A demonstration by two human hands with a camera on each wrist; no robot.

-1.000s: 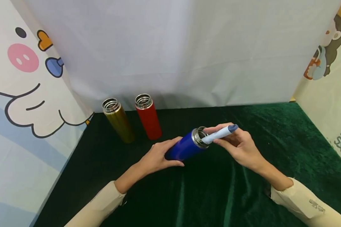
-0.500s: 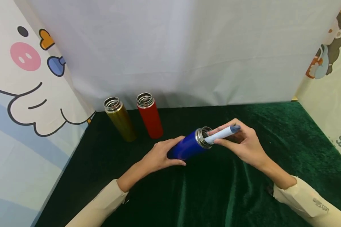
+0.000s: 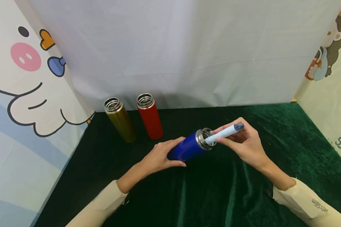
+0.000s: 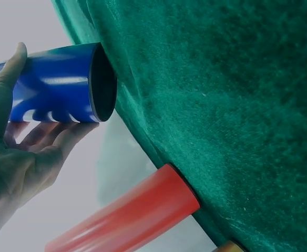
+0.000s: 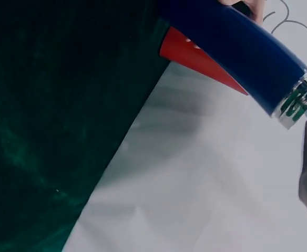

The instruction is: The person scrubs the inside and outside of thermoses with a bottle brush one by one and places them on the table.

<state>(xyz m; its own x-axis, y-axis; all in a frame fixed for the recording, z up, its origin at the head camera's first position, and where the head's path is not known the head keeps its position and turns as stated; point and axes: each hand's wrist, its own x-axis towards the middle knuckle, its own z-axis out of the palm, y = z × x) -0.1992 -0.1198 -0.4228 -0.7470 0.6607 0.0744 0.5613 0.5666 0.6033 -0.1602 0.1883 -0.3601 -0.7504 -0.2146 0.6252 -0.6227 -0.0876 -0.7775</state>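
A blue flask (image 3: pixel 188 147) without a lid lies tilted above the green cloth, its steel mouth (image 3: pixel 203 138) pointing up and right. My left hand (image 3: pixel 159 156) grips its lower body; the left wrist view shows the blue flask (image 4: pixel 59 84) with fingers curled under it. My right hand (image 3: pixel 244 143) pinches a light blue brush handle (image 3: pixel 224 133) whose front end is inside the flask's mouth. In the right wrist view the blue flask (image 5: pixel 237 47) crosses the top, its threaded mouth (image 5: pixel 298 102) at the right edge.
A gold flask (image 3: pixel 120 121) and a red flask (image 3: pixel 149 117) stand open at the back left on the green velvet cloth (image 3: pixel 244 195). White fabric walls close the back; cartoon panels stand at both sides.
The brush handle has tilted up slightly and my right hand has shifted a little up and right. The blue flask stays in my left hand.
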